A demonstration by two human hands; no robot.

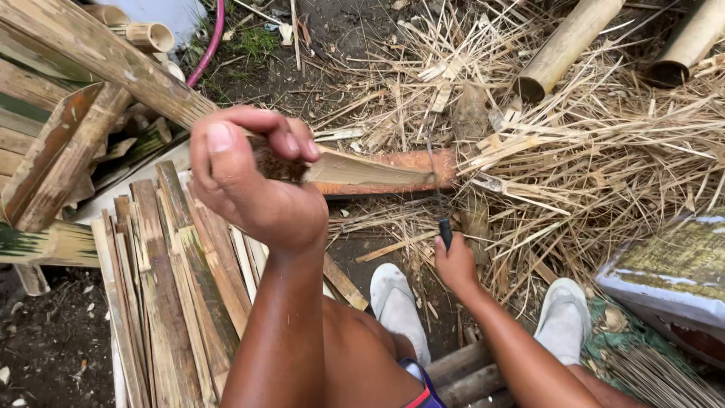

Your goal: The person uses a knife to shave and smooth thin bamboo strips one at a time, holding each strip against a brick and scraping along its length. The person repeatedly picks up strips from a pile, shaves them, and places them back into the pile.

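Gripping one split bamboo strip (362, 170), the left hand (253, 177) is curled closed around its near end, thumb up and fingertips folded over the top edge. The strip's long axis runs roughly level across the view, pointing from the left hand toward the right, where its far end meets a reddish-brown slab (408, 170) lying on the ground. The strip is held raised above the ground, in front of the person's knees.

The right hand (455, 264) is closed around one dark knife handle (445, 233). The blade (434, 177) rises from the handle, near upright, with its tip at the strip's far end; whether the edge is set into the strip cannot be told.

Two feet in pale shoes (398, 302) rest on the dirt below the strip, one on each side of the right forearm.

A stack of flat bamboo slats (162, 302) lies below the left hand, long axes pointing away from the person; the count cannot be told. Two round bamboo poles (566, 45) lie at the upper right on a heap of dry shavings (604, 166). One pink hose (210, 41) crosses the ground at upper left.
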